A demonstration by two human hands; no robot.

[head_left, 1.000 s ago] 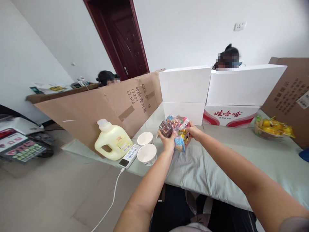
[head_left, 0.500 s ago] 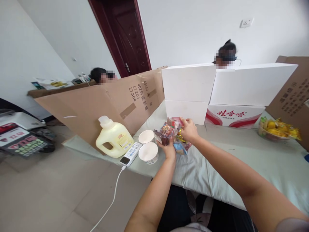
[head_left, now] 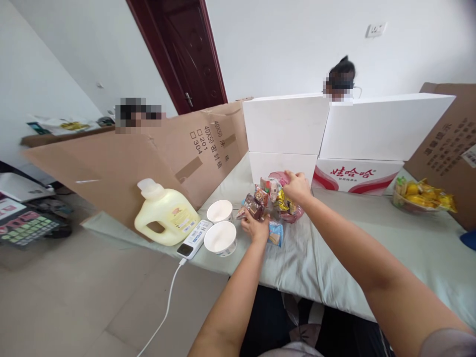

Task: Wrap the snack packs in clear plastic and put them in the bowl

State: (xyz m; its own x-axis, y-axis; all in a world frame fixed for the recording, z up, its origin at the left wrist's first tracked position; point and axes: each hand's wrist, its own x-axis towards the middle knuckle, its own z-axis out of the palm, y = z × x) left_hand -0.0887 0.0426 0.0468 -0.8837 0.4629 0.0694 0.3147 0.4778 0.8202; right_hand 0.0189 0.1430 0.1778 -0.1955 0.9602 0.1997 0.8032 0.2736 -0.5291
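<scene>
A pink, see-through bowl (head_left: 298, 213) stands tilted on the cloth-covered table, with wrapped snacks in and around it. My right hand (head_left: 297, 186) grips its far rim, fingers closed. Left of the bowl, my left hand (head_left: 256, 228) curls round a dark brown snack packet (head_left: 253, 206), thumb and fingers on either side. A blue snack packet (head_left: 275, 233) lies on the cloth by my left wrist. Red, white and gold packets (head_left: 285, 202) fill the gap between my hands; some are partly hidden. Two white paper bowls (head_left: 220, 238) stand left of my left hand.
A pale yellow jug (head_left: 167, 213) and a white power bank (head_left: 194, 239) with a cable stand at the left. White boxes (head_left: 282, 124) and a cardboard panel (head_left: 193, 153) wall the back. A basket of yellow packets (head_left: 420, 196) is right. Two people are behind.
The snack packets have spread leftward out of the pink bowl, and more of the bowl shows. My left hand has shifted slightly left with the brown packet. My right hand stays at the rim.
</scene>
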